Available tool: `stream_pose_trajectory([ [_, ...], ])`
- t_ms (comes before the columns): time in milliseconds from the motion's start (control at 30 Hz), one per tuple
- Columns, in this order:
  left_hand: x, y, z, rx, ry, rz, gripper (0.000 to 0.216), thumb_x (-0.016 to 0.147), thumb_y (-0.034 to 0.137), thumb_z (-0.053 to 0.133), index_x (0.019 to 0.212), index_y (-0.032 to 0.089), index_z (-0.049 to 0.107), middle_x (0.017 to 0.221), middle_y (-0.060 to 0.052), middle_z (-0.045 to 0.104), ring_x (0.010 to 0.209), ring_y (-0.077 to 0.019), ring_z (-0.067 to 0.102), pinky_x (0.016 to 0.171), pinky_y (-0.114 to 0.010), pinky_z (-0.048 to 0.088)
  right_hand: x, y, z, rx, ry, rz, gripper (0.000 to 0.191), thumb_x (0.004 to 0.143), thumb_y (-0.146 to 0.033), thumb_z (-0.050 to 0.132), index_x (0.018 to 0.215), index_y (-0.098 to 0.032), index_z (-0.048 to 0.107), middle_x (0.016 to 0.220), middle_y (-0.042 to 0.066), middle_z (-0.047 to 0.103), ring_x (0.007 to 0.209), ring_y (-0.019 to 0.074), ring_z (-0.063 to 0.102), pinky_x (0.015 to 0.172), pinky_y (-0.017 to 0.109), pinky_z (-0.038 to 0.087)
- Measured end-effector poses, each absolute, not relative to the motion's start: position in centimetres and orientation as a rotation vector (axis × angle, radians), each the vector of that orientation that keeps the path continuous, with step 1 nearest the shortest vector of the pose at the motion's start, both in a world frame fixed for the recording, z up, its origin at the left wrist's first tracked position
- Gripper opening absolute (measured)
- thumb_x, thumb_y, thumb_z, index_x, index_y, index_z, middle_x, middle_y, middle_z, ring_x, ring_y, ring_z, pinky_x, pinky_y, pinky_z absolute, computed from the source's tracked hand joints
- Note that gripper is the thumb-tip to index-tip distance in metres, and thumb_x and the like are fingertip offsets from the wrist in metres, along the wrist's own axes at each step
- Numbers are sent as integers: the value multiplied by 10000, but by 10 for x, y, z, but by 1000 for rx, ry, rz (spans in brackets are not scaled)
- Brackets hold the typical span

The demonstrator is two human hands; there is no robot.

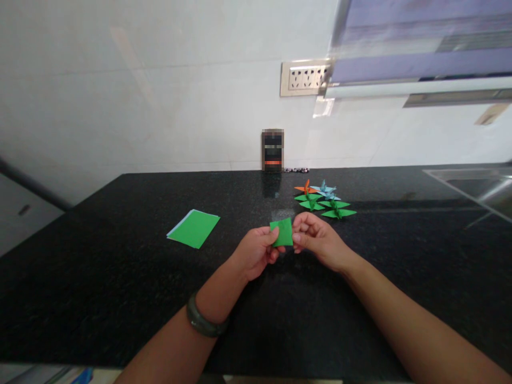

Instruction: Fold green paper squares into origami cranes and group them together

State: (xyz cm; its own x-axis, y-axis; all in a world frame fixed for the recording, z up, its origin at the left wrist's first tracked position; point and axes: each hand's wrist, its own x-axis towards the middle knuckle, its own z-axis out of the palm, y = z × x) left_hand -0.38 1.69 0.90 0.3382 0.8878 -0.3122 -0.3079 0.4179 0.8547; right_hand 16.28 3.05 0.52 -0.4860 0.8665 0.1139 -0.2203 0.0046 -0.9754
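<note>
A small folded square of green paper (284,232) is held above the dark countertop. My left hand (260,248) pinches its left side, thumb on top and fingers beneath. At the paper's right edge is my right hand (314,239), its thumb and fingers curled together; whether it grips the edge or only touches it is hard to make out. Just beyond the right hand stand several folded paper cranes: green ones (339,212), an orange one (306,188) and light blue (326,189). Off to the left lies a stack of square paper (196,229), green on top.
The black speckled countertop (120,277) meets a white tiled wall (180,96). A dark upright object, blurred out (272,150), leans there beside a beaded strand (296,170). A sink edge (468,192) is at right, and a socket panel (304,78) is on the wall.
</note>
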Motion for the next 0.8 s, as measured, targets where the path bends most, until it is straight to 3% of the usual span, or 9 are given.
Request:
stream_pose_trajectory([
  [100,-4,16,10,786,903,891,255,754,352,602,686,125,509,484,19,531,309,-25,373,325,-148,223,163,31,4,-691,-1495,1541,259,755,-275,647,921,-240,451,708,-51,540,574,83,526,527,213,446],
  [200,-4,16,10,818,943,955,220,763,308,589,680,115,523,505,11,547,323,-21,374,330,-145,241,164,31,3,-704,-1715,1253,264,786,-232,606,1024,-248,492,808,-10,562,674,109,541,601,246,444],
  [367,-3,15,7,894,988,1001,108,760,193,575,714,96,582,528,11,565,402,-42,481,409,-150,371,167,33,4,-736,-2076,784,126,807,-174,571,898,-215,648,777,21,587,743,132,547,689,270,434],
  [533,-1,14,15,952,1071,972,139,777,118,539,866,101,644,758,-57,683,611,-97,633,564,-192,464,168,37,2,-771,-2054,689,118,812,-191,565,822,-218,679,753,22,594,718,128,560,665,257,445],
  [800,1,13,15,1050,1110,971,177,750,88,565,891,129,663,819,-64,704,696,-128,654,601,-211,473,162,34,-2,-1031,-1895,673,74,787,-206,563,745,-181,619,708,13,617,667,133,563,632,254,438],
])
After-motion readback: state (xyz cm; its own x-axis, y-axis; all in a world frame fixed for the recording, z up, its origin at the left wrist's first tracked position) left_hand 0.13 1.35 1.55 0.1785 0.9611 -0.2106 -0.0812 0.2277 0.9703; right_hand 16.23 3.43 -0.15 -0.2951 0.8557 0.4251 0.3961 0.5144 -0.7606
